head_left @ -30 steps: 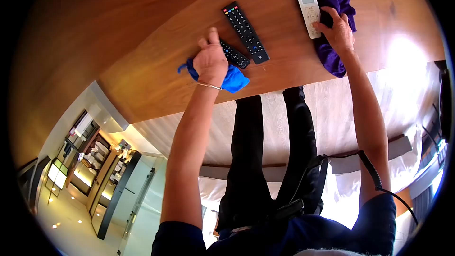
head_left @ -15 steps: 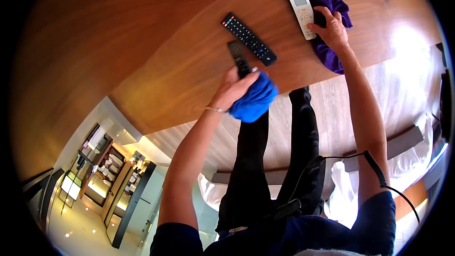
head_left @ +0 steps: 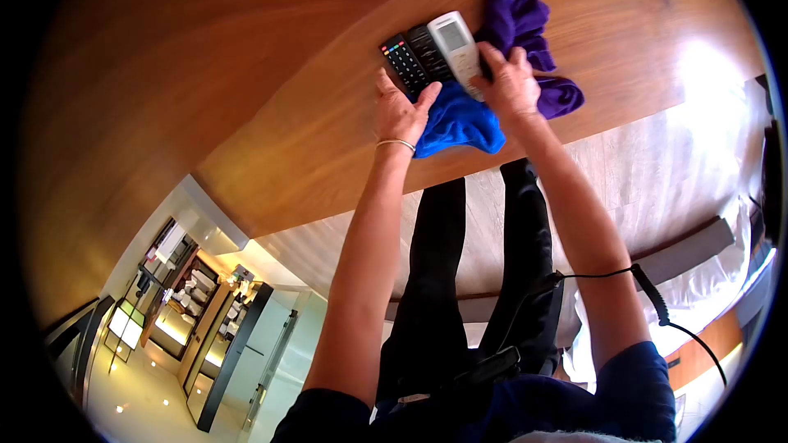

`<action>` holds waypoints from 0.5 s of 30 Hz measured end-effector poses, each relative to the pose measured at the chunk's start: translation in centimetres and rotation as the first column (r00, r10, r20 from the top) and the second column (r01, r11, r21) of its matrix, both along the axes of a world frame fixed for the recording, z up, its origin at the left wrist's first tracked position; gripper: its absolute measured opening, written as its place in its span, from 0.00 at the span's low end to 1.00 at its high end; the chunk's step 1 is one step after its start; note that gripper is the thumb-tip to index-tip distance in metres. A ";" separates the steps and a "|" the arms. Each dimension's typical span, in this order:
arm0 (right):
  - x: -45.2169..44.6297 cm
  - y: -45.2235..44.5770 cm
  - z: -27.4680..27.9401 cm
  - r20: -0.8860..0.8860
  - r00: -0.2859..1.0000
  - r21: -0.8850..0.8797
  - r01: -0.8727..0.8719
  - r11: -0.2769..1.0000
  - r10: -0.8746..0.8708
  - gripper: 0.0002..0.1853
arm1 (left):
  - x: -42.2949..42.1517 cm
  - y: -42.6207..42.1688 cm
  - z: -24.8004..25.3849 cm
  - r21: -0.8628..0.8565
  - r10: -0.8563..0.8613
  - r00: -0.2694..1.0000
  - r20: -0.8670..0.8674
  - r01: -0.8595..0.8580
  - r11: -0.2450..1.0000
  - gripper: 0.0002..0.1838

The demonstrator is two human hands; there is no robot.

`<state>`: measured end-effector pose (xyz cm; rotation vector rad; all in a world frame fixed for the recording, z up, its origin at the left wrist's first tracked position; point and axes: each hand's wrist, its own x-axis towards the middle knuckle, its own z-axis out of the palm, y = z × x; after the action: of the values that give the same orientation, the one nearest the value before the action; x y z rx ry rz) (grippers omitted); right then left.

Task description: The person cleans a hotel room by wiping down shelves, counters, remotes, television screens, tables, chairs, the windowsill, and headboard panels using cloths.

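Shifted leftward, the white remote (head_left: 460,52) lies against the right grip (head_left: 510,90), which seemingly grasps it.

The white remote (head_left: 458,51) is plastic, the purple cloth (head_left: 515,20) matt, the table (head_left: 312,107) glossy wood.

From afar I look into what appears a hotel-style bedroom: white bedding (head_left: 698,271) at right, glass partition (head_left: 300,361) at left, wooden table (head_left: 287,156) far.

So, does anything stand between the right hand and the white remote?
Nothing visible does: the right hand is at the near end of the white remote. The purple cloth lies beside the remote, not over it.
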<state>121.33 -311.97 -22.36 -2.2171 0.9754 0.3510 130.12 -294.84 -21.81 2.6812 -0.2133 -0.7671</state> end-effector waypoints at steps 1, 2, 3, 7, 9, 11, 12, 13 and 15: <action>0.4 1.7 0.4 -0.010 0.999 -0.006 -0.049 0.999 0.049 0.28 | 0.4 0.0 0.5 0.066 0.018 0.998 -0.063 -0.014 0.998 0.58; 0.3 3.8 -0.4 0.025 0.993 -0.017 -0.114 0.993 0.114 0.25 | 0.3 1.6 -1.4 0.046 -0.029 0.999 -0.014 0.030 0.999 0.59; 0.5 6.1 -0.8 0.034 0.984 0.014 -0.177 0.984 0.176 0.23 | 0.3 2.0 -0.4 0.179 -0.016 0.997 -0.078 0.030 0.983 0.61; 2.6 16.4 -1.1 0.063 0.847 0.144 -0.531 0.835 0.528 0.18 | -2.3 13.6 -0.8 0.132 0.253 0.965 -0.073 -0.242 0.961 0.59; 3.6 21.6 -1.1 0.082 0.704 0.166 -0.707 0.687 0.705 0.15 | -4.9 22.4 -4.9 -0.252 0.447 0.870 -0.208 -0.489 0.835 0.56; 5.4 25.3 -2.0 0.192 0.647 0.259 -0.758 0.598 0.738 0.12 | -6.8 27.8 -6.4 -0.267 0.605 0.753 -0.258 -0.658 0.704 0.53; 6.6 26.2 -2.2 0.210 0.654 0.260 -0.754 0.603 0.727 0.13 | -7.3 30.0 -7.5 -0.308 0.654 0.710 -0.263 -0.704 0.640 0.55; 7.4 26.0 -2.1 0.263 0.711 0.263 -0.704 0.660 0.653 0.14 | -7.6 31.4 -8.3 -0.338 0.703 0.656 -0.276 -0.751 0.568 0.56; 9.2 25.4 -2.8 0.293 0.761 0.186 -0.639 0.746 0.579 0.12 | -6.0 28.0 -5.4 0.007 0.545 0.835 -0.079 -0.546 0.838 0.64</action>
<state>130.53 -286.60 -25.12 -2.1980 0.0311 0.4890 124.10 -266.88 -27.20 2.4866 0.5484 -0.6696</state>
